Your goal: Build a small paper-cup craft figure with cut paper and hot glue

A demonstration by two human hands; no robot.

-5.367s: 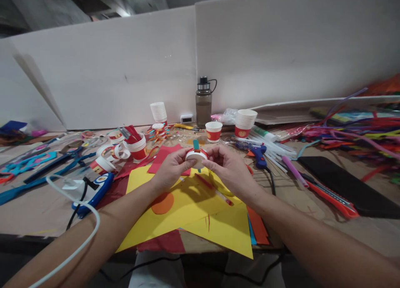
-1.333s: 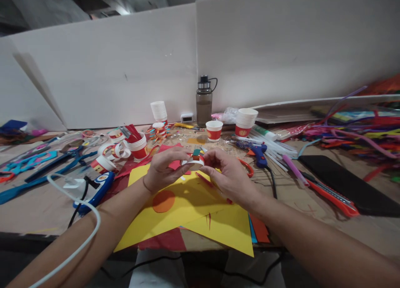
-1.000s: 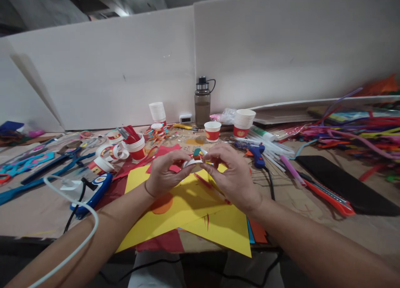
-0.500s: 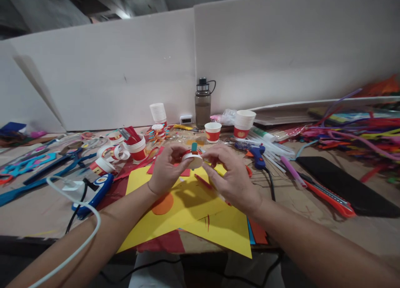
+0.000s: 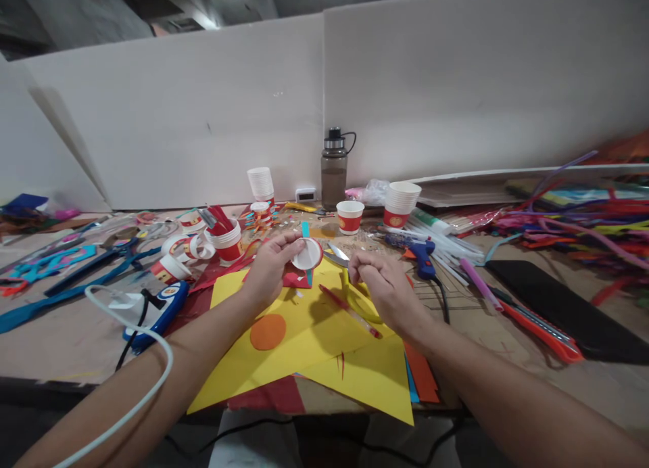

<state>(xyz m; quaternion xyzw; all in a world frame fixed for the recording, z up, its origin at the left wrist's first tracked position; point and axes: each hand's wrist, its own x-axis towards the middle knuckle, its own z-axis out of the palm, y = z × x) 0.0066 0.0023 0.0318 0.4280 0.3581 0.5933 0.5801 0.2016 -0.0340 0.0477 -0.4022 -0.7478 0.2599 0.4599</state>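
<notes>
My left hand [image 5: 271,268] pinches a small round white piece with a red rim [image 5: 307,254], its flat face turned toward me. A teal strip [image 5: 305,230] shows above and below that piece. My right hand [image 5: 380,282] is closed to the right of it, fingers curled; what it grips, if anything, is hidden. Below the right hand, yellow-handled scissors [image 5: 361,306] lie with their blades toward the back. A red pen [image 5: 349,311] rests beside them on yellow paper [image 5: 309,339]. An orange paper circle [image 5: 268,332] lies on the yellow sheet.
Paper cups [image 5: 349,217] and a water bottle [image 5: 334,170] stand at the back. A blue glue gun [image 5: 424,257], a red cutter [image 5: 547,329] and a black phone-like slab [image 5: 568,306] are on the right. A blue-and-white power strip [image 5: 159,312] with a white cable lies left.
The round piece has tilted to face me and is now held by my left hand alone. My right hand has let go of it, moved right and curled closed.
</notes>
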